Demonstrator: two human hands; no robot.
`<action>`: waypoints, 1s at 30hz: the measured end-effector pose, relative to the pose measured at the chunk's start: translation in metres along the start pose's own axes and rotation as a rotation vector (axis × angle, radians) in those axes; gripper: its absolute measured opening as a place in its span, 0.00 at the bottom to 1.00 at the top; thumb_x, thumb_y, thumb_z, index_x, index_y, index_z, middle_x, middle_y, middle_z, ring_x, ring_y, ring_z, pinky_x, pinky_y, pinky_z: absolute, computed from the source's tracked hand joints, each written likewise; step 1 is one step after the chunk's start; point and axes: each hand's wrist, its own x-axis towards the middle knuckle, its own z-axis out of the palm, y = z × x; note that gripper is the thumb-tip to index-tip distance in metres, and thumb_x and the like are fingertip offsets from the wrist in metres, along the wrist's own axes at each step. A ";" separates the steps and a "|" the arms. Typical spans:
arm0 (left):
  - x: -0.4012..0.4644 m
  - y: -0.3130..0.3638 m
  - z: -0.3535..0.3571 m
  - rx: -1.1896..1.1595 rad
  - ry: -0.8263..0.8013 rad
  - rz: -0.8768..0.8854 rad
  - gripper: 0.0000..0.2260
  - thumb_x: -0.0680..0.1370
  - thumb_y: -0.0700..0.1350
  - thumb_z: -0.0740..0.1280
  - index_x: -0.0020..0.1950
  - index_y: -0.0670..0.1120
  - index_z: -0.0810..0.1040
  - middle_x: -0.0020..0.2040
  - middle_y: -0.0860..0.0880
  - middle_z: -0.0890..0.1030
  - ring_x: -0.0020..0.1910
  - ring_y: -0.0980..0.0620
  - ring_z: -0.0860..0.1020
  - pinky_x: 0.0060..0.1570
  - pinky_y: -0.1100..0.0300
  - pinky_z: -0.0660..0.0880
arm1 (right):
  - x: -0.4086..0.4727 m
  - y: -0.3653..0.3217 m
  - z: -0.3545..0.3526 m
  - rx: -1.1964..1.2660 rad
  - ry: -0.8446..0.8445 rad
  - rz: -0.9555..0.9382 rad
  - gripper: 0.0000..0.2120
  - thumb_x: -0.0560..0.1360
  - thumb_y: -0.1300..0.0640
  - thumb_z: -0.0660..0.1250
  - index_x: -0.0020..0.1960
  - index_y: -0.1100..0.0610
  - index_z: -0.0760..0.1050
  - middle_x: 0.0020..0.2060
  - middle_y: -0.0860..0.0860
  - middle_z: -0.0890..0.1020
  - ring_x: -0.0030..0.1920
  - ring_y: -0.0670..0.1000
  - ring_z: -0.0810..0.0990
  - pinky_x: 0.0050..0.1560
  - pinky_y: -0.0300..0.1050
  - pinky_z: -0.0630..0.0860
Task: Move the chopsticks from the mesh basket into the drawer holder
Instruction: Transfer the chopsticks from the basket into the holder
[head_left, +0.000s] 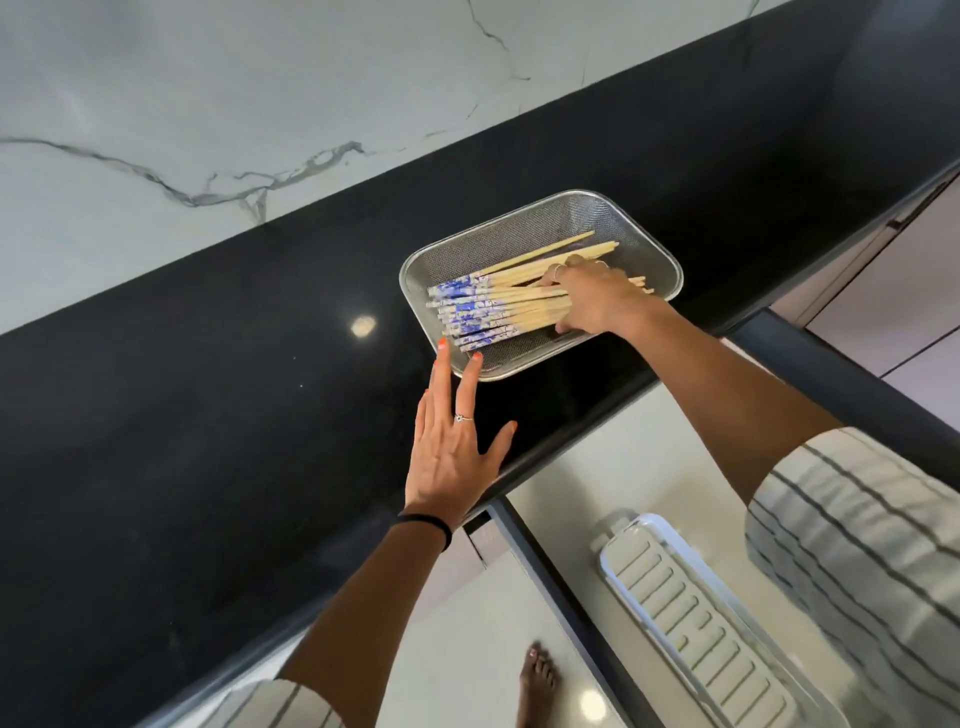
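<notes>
A: How far along does this look?

B: Barely started, I'd say. The chopsticks (498, 306) all lie in the mesh basket (654, 249) on the black countertop (208, 389), blue-patterned ends to the left. The drawer holder (691, 613), the white slotted tray at the near right, shows nothing in the part I can see.

A: And the hands?

B: The right hand (592, 301) lies over the bundle, fingers curled round the plain wooden shafts. The left hand (452, 447) is spread flat, fingertips touching the basket's near left rim, probably steadying it.

A: What's left?

B: Lifting the bundle, carrying it down, laying it in.

A: Anything unclear?

B: The holder's right part hides behind a striped sleeve (857, 545), and the right hand covers how many sticks it grips.
</notes>
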 end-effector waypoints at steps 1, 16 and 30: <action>0.000 0.000 0.000 0.002 0.006 -0.001 0.37 0.77 0.54 0.69 0.79 0.44 0.55 0.81 0.40 0.48 0.77 0.41 0.60 0.72 0.45 0.64 | 0.002 0.000 0.000 -0.008 0.005 -0.026 0.28 0.69 0.56 0.75 0.66 0.52 0.69 0.63 0.55 0.72 0.63 0.59 0.72 0.63 0.54 0.68; 0.000 0.002 -0.003 0.003 0.000 0.016 0.36 0.76 0.51 0.71 0.78 0.41 0.59 0.80 0.38 0.50 0.75 0.40 0.63 0.71 0.44 0.66 | -0.022 -0.003 -0.014 -0.234 0.232 -0.230 0.24 0.71 0.73 0.58 0.66 0.61 0.66 0.53 0.60 0.79 0.47 0.62 0.79 0.43 0.50 0.70; 0.000 0.002 -0.004 0.020 0.014 0.039 0.35 0.77 0.51 0.71 0.78 0.42 0.59 0.80 0.38 0.52 0.74 0.40 0.64 0.72 0.47 0.65 | -0.175 0.036 0.014 0.417 0.361 -0.064 0.11 0.82 0.54 0.53 0.56 0.60 0.68 0.35 0.56 0.76 0.31 0.54 0.73 0.33 0.50 0.68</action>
